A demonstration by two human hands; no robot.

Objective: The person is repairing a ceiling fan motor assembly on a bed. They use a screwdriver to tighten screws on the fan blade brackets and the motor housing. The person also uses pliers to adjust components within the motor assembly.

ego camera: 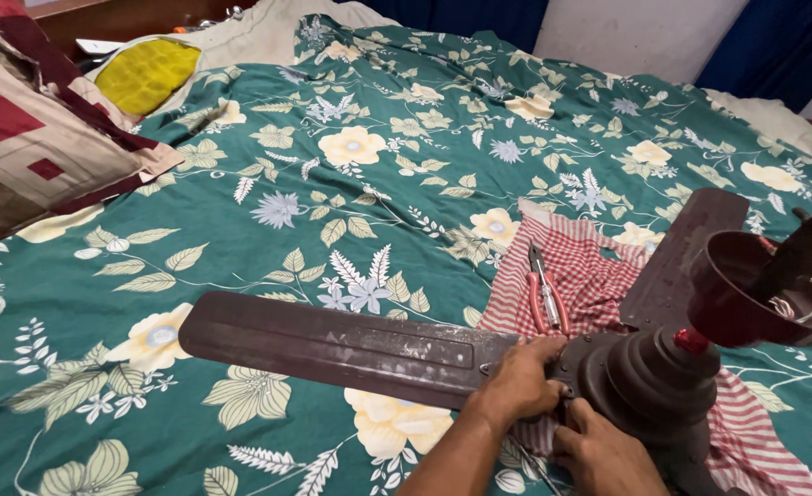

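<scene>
A dusty maroon ceiling fan lies on a bed, its motor housing [645,377] at the lower right. One long blade [342,344] stretches left across the sheet. A second blade [677,253] points away at the right. My left hand [521,381] grips the root of the long blade where it meets the housing. Just below it, my right hand [603,455] presses against the housing's lower edge with fingers curled. Whether it holds a small part is hidden. Red-handled pliers [546,294] lie untouched on a red checked cloth [590,276] behind my hands.
The fan's cup-shaped canopy [746,294] with loose wires sticks up at the far right. A green floral bedsheet [332,184] covers the bed. A patterned pillow [29,138] and a yellow pillow [144,73] lie at the upper left.
</scene>
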